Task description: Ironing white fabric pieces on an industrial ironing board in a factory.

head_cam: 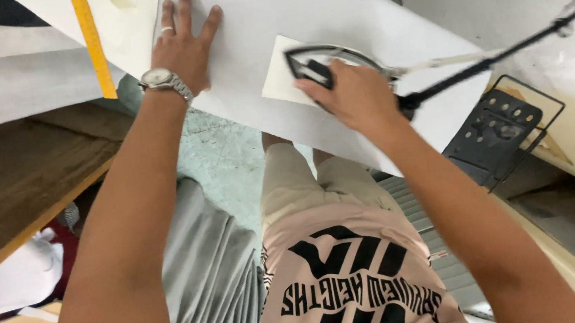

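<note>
Ironing board (331,14), covered in white and running from top centre toward the right of the frame, carries a small cream fabric piece (280,80) near its middle. Right hand (354,95) is clamped around the dark handle of an iron (327,59), which sits flat on that piece so its soleplate presses it; a black cord (498,59) trails off to the upper right. Left hand (184,43), fingers spread and palm down, lies flat on the board well apart from the iron, probably steadying the cover. A yellow ruler (92,43) lies at the upper left. A black perforated iron rest (494,131) sits lower right.
</note>
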